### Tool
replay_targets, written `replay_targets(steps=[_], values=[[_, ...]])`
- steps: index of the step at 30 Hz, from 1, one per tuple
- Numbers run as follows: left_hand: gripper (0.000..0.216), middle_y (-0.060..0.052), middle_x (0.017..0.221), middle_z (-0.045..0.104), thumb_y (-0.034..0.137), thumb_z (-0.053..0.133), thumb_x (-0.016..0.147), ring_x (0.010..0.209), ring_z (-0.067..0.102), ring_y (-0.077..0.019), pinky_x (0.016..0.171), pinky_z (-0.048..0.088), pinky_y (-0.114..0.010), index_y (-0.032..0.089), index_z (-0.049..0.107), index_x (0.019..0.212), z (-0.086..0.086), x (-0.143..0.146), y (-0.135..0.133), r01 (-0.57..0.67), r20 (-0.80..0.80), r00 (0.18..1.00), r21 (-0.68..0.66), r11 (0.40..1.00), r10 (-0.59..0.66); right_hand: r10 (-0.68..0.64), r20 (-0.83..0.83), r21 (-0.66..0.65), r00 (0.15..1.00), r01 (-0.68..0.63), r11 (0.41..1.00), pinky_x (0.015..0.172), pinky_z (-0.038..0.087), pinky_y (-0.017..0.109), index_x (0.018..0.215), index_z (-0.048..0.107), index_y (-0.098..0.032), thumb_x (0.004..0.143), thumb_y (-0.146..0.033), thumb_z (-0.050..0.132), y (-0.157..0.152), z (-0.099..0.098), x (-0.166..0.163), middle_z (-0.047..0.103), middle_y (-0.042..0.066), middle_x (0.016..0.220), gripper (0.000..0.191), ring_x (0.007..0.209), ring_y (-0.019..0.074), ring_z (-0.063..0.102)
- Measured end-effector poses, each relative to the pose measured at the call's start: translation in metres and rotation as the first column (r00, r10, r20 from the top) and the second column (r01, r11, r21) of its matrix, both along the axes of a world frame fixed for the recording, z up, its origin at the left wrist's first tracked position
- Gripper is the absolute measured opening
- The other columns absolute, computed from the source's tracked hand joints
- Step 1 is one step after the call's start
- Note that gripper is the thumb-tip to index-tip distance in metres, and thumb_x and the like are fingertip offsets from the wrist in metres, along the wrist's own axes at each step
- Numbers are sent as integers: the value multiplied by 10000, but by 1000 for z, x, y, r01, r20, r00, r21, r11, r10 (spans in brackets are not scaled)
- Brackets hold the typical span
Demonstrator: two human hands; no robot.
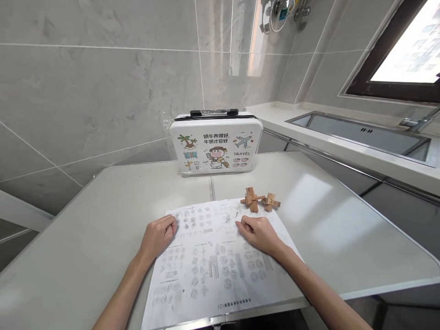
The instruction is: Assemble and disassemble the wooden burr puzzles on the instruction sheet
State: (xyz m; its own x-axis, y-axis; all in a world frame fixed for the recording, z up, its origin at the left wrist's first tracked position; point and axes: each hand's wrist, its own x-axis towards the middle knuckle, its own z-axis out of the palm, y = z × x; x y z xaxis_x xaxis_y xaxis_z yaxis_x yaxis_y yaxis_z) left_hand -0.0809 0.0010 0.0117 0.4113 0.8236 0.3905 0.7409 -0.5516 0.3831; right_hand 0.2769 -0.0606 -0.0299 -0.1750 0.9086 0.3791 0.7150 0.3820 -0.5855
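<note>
A large printed instruction sheet (213,250) with rows of small diagrams lies spread on the table in front of me. My left hand (159,234) rests in a loose fist on its upper left edge. On the upper right part of the sheet lies my right hand (258,233), fingers curled in; nothing shows in either hand. Just beyond the right hand sit two small wooden interlocking puzzles, a larger one (252,200) and a smaller one (270,201), close together at the sheet's far right corner. Neither hand touches them.
A white cartoon-printed case (216,146) with a black handle, wrapped in clear plastic, stands upright at the back of the white folding table (330,243). Behind it is a grey tiled wall. A counter with a sink (360,133) and tap runs along the right, below a window.
</note>
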Motion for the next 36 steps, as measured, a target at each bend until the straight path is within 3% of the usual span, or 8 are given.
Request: replay_targets(steps=[14,25,28,32,36], values=[[293,39,595,594,7,375,777,503,460,-121,529,365,-242,224,498,623,-4,0,3,27,-10,1000,5,1000,-27,-46,11,22,999,45,999,537,270,289,659,348,-248,1051,-356,495,0,0,2,406,-54,531,432,478,131,342],[289,43,606,600,17,370,778,495,435,-122,525,348,-254,224,510,632,-5,-1,2,41,-46,998,-1,999,-41,-253,-168,35,953,262,964,530,273,306,659,328,-257,1052,-446,486,0,9,4,323,-65,542,463,495,136,273],[289,38,606,595,15,367,775,500,445,-123,526,341,-258,223,506,630,-7,-1,2,51,-57,997,-4,999,-51,-369,-261,67,892,398,915,532,293,306,649,354,-263,1053,-497,493,0,12,8,333,-61,536,487,501,143,282],[291,33,608,592,14,366,783,501,446,-125,531,340,-263,222,502,631,-9,-1,2,50,-77,996,-12,999,-51,-536,-345,93,770,597,797,600,357,317,735,496,-257,1073,-519,452,3,14,24,451,-31,613,430,572,176,406],[291,37,605,589,14,370,789,504,453,-127,532,341,-262,224,499,635,-10,-1,2,53,-80,995,-13,999,-54,-659,-349,145,666,733,664,855,437,412,922,532,-241,1033,-474,477,11,5,45,617,100,958,264,950,288,531]])
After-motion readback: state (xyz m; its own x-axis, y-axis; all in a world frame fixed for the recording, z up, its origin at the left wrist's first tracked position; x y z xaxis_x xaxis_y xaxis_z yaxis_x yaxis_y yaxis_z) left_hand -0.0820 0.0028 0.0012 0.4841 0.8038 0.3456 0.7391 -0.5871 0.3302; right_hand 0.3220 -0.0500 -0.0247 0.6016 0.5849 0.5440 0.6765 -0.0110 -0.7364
